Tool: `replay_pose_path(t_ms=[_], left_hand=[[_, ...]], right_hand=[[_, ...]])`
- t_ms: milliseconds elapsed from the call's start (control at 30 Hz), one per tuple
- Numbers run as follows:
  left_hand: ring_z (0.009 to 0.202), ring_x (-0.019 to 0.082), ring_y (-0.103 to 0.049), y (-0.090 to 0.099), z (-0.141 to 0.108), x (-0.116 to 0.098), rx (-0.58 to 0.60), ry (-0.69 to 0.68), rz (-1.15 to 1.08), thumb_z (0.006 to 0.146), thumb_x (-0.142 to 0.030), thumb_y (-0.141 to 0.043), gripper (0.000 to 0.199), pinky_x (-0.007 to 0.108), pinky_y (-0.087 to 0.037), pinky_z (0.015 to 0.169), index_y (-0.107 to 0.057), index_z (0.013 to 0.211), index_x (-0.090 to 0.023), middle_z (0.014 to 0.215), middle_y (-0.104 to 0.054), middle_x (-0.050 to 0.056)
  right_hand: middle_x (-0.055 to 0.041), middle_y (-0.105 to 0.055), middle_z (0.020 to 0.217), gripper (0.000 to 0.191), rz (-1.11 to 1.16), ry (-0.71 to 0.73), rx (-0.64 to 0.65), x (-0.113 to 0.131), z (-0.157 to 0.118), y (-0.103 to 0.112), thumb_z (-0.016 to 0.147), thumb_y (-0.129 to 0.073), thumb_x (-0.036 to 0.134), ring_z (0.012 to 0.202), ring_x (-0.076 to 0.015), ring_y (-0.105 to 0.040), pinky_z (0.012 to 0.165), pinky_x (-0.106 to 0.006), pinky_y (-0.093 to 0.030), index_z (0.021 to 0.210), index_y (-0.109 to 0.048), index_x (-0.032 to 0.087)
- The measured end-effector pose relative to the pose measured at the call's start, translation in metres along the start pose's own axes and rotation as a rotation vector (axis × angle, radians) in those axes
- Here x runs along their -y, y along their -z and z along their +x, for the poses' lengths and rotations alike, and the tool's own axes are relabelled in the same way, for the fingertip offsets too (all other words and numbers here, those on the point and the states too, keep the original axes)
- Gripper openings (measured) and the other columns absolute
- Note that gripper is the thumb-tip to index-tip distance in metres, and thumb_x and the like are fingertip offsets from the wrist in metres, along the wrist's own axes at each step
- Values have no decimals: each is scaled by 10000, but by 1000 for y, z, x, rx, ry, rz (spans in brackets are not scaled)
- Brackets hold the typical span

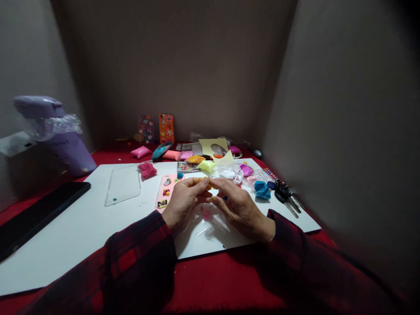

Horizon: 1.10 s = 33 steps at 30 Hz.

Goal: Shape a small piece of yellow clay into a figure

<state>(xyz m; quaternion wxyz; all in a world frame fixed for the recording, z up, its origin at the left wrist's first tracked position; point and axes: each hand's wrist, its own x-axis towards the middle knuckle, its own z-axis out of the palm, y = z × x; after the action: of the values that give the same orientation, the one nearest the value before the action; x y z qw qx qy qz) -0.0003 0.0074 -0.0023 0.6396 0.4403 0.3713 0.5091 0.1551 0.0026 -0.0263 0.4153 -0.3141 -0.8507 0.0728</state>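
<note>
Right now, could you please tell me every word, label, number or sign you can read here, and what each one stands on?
"ENT", apparently part of a longer word, on the purple bottle; any letters before it cannot be made out.
White tag by the bottle: too blurred to read.
Colourful printed packet: too small to read.
I can read no other text.

Two bare hands, a left hand [183, 199] and a right hand [241, 208], are seen, with one small yellow lump [208, 184]. Four phone cases are counted: one flat pink [162, 191], one flat clear plastic [124, 186], one upright orange [166, 128], one upright dark see-through [146, 129]. One lilac plastic tumbler [70, 151] and one bunch of metal keys [283, 191] are shown. At least eight shiny coloured packets [262, 190] can be counted, though the heap is blurred.
</note>
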Motion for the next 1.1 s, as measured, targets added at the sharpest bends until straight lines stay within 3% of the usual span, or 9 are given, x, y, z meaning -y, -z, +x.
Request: replay_pose_path(t_ms=[500, 1100], left_hand=[[614, 101, -541, 4, 2, 4, 5, 5, 53, 684, -372, -707, 274, 240, -431, 603, -638, 772, -122, 744, -603, 40], [624, 105, -550, 6, 5, 7, 8, 22, 85, 725, -374, -667, 286, 219, -407, 552, -603, 810, -109, 782, -578, 43]], right_hand=[[-76, -514, 1175, 301, -16, -45, -19, 2, 0, 0, 933, -475, 234, 1060, -196, -522, 897, -365, -480, 1233, -496, 229], [-85, -533, 1138, 333, 10, -33, -6, -1, -1, -2, 929, -489, 244, 1005, -203, -527, 810, -351, -484, 1255, -434, 203]])
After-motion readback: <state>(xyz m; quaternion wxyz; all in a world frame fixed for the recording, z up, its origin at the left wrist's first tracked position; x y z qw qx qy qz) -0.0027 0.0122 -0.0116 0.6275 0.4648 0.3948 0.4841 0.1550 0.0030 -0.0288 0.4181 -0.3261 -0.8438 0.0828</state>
